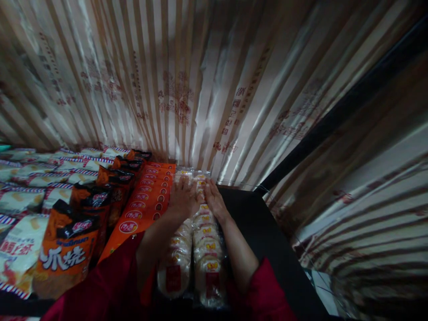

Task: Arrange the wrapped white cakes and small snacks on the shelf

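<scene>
My widest free room is right of my right hand [216,200], where bare black desk [264,236] runs along the outer side of the cracker packs [206,243]. At that strip's far corner a black pole [321,140] slants up to the right, in the way of a sideways pass. A striped sheet [194,80] hangs like a wall behind the goods and closes off the back. Left of my left hand [183,198], flat orange packs [147,191] and then orange bags [67,254] and white bags [25,243] crowd together; above them the air is open. Between the two cracker rows I see only a thin crease, though it's too dim to be sure.
</scene>
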`<state>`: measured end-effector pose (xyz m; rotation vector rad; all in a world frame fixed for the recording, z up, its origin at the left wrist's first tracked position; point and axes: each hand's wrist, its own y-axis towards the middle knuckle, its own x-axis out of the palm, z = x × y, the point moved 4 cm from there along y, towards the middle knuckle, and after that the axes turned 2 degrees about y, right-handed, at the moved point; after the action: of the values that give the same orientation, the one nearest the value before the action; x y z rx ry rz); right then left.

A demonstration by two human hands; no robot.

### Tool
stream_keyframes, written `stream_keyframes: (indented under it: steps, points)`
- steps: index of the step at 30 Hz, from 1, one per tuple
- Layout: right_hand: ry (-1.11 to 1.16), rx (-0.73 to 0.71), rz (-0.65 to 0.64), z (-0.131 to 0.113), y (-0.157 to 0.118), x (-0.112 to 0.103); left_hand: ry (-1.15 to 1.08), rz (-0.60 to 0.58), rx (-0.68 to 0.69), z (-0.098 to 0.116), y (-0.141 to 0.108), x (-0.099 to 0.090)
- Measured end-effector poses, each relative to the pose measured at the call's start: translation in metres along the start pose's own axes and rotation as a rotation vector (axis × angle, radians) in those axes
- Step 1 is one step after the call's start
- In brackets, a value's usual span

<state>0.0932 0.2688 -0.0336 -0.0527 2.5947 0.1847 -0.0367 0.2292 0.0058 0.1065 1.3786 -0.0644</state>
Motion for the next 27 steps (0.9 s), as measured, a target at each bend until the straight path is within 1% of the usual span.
stream_keyframes:
  steps: [3,8,10,12,15,18,21,23,25,27]
  points:
    - [-0.029,-0.002,0.015,-0.001,0.000,0.002,0.003,0.001,0.007,0.000,0.000,0.000]
    - [-0.085,0.016,0.000,-0.004,0.000,0.006,0.002,-0.028,0.015,-0.001,0.001,0.000]
    - [-0.109,0.009,0.003,-0.007,0.000,0.007,0.006,-0.018,0.023,-0.002,0.001,0.000]
    - [-0.146,0.017,-0.019,-0.009,0.000,0.007,0.011,-0.012,0.021,-0.002,0.001,0.000]
    - [-0.209,0.017,-0.073,-0.013,-0.001,0.004,0.024,-0.033,0.011,-0.002,0.000,-0.003]
    - [-0.300,-0.028,-0.054,-0.019,-0.003,-0.005,0.039,-0.051,0.008,-0.003,-0.002,-0.010]
    - [-0.439,-0.091,-0.020,-0.031,-0.008,-0.011,0.045,-0.053,-0.031,-0.009,-0.006,-0.015]
    - [-0.529,-0.161,-0.056,-0.043,-0.014,-0.009,0.043,-0.069,-0.046,-0.013,-0.009,-0.014]
    - [-0.598,-0.220,-0.118,-0.054,-0.021,-0.002,0.053,-0.083,-0.034,-0.015,-0.011,-0.011]
    - [-0.635,-0.238,-0.171,-0.061,-0.026,0.007,0.073,-0.089,-0.027,-0.016,-0.013,-0.009]
